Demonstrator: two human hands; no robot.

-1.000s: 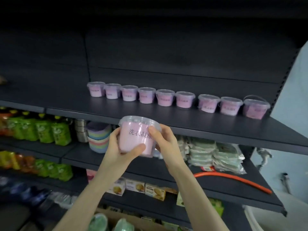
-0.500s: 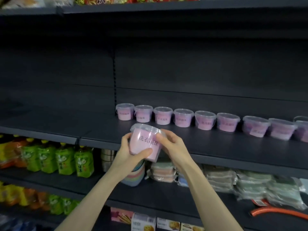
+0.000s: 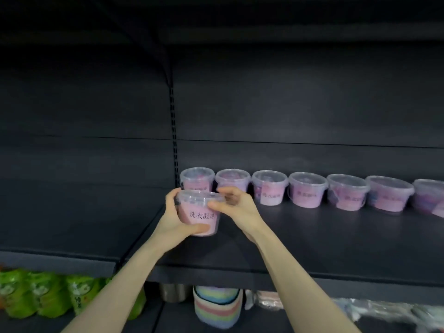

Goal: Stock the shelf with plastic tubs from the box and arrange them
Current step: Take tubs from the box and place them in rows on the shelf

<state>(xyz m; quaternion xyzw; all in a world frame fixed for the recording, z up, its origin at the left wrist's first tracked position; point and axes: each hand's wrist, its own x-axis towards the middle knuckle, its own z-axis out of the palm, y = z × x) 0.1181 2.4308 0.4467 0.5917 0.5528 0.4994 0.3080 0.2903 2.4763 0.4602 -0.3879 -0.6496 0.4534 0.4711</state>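
Change since a second ago: the held tub has gone from below the shelf's front lip to over the shelf itself, and the row of tubs now looks closer and larger.
Held tub: upright, lid on top, printed label facing the wearer; between both palms, just in front of the row's leftmost tub.
Long axis: vertical, level with the row, no clear tilt.
Left hand: wrapped round the tub's left side, thumb lying along the bottom front edge, carrying it.
Right hand: thumb pressed on the lid rim, fingers curled behind the right side, holding the same tub.
Nearer hand: both are on it; the left is lower and appears to bear the weight.
Key relation: the bare shelf lies under and to the left of the hands; the row runs away to the right of the right hand.
Likely step: setting it down to begin a second, front row.
Hidden: whether the base touches the shelf, since the left thumb and palm cover it.
Cut off: the row's far right end, past the frame edge.
Not seen: the supply box.
Hard to read: labels on the back tubs, blurred.
Below the forearms: green packs and a striped stack on the lower shelf.
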